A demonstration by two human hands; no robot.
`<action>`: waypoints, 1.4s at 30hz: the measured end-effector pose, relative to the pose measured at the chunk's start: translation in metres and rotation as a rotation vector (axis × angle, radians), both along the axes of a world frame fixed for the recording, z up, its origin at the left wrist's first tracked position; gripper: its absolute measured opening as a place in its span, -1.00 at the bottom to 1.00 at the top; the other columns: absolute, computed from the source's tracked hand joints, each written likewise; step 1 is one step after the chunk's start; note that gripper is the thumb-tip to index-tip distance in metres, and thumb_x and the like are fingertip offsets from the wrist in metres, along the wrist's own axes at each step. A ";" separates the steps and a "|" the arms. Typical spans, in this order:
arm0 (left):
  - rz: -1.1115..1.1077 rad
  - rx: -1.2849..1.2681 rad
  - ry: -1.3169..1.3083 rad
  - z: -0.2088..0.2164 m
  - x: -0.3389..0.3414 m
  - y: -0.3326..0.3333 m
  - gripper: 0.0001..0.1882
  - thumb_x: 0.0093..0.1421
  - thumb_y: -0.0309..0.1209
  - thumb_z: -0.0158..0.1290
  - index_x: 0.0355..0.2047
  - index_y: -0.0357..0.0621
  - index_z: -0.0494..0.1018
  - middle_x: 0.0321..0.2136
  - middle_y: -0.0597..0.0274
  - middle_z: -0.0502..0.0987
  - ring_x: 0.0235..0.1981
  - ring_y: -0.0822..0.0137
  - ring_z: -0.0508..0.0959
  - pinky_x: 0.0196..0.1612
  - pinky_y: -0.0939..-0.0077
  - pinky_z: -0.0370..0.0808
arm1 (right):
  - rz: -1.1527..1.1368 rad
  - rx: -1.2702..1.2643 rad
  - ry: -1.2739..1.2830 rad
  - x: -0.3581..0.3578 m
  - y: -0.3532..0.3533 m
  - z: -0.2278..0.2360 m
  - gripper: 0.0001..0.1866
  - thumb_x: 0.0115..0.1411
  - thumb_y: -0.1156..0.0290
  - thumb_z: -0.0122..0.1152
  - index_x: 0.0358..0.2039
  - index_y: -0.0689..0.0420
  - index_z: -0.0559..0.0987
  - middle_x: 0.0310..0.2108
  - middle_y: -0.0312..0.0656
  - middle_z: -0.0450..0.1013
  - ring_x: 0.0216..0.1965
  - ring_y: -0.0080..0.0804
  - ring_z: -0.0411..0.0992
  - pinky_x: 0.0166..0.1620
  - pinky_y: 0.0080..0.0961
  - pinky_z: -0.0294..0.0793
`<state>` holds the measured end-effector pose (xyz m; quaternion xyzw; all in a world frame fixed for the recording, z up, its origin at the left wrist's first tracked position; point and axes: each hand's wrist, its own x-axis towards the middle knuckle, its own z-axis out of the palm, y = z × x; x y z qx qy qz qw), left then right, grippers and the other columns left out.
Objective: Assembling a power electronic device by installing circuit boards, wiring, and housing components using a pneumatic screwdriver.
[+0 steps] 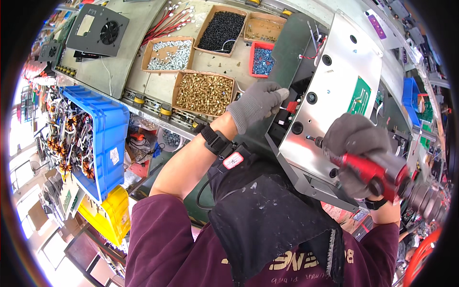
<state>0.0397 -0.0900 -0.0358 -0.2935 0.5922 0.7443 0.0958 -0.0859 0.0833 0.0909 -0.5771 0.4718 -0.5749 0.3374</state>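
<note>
Dark apron cloth (pixel 267 225) fills the lower middle of the frame. Just above it, a red power screwdriver (pixel 370 172) is gripped tightly in the gloved right hand (pixel 356 143), its bit set against the silver metal panel (pixel 334 91) at centre right. The panel's dark edge is clasped by the closed left hand (pixel 258 103). The bit is best kept square to the hole. Boxes of brass screws (pixel 204 93) lie on the bench (pixel 217 62) at upper centre.

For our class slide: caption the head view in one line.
Gloved left hand steadies a metal chassis; right hand holds a red screwdriver.
</note>
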 end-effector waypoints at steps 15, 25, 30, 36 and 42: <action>0.027 -0.004 0.032 0.020 -0.003 -0.009 -0.65 0.29 -0.13 -0.05 -0.23 -0.18 0.48 -0.64 0.46 0.34 -0.66 0.65 0.30 -0.61 0.75 0.24 | 0.134 0.007 -0.037 -0.006 0.003 -0.012 -0.71 -0.14 0.59 0.25 -0.33 0.15 0.46 -0.37 -0.10 0.46 -0.38 -0.30 0.45 -0.34 -0.43 0.42; -0.159 -0.612 0.318 0.060 -0.132 -0.017 -0.66 0.22 -0.20 0.00 -0.16 -0.20 0.47 -0.43 0.20 0.56 -0.42 0.37 0.54 -0.35 0.44 0.47 | 0.011 0.048 -0.136 -0.018 0.012 0.024 -0.63 0.02 0.39 0.34 -0.19 0.05 0.40 -0.32 -0.08 0.40 -0.33 -0.28 0.44 -0.28 -0.36 0.50; -0.447 -1.167 0.230 0.071 -0.233 0.004 -0.66 0.21 -0.20 -0.05 -0.12 -0.14 0.46 -0.25 0.00 0.57 -0.17 0.03 0.57 -0.14 0.22 0.49 | -0.241 -0.071 -0.062 -0.051 0.027 0.035 -0.60 0.02 0.24 0.41 -0.29 -0.03 0.33 -0.45 -0.20 0.32 -0.46 -0.34 0.37 -0.41 -0.41 0.49; -0.748 -1.420 0.269 0.050 -0.261 0.010 -0.69 0.20 -0.31 -0.10 -0.08 -0.11 0.42 -0.20 -0.01 0.55 -0.17 -0.05 0.56 -0.16 0.12 0.50 | -0.470 -0.146 -0.093 -0.084 0.020 0.009 -0.51 0.03 0.20 0.39 -0.15 0.07 0.32 -0.39 -0.14 0.36 -0.37 -0.36 0.40 -0.26 -0.38 0.50; -0.836 -1.334 0.215 0.063 -0.246 -0.013 -0.67 0.10 -0.39 -0.05 -0.13 -0.17 0.50 -0.19 -0.07 0.56 -0.15 -0.03 0.57 -0.12 0.16 0.50 | -0.540 -0.108 -0.202 -0.083 -0.006 -0.017 -0.54 -0.04 0.22 0.33 -0.17 0.05 0.35 -0.41 -0.19 0.29 -0.40 -0.38 0.31 -0.27 -0.36 0.41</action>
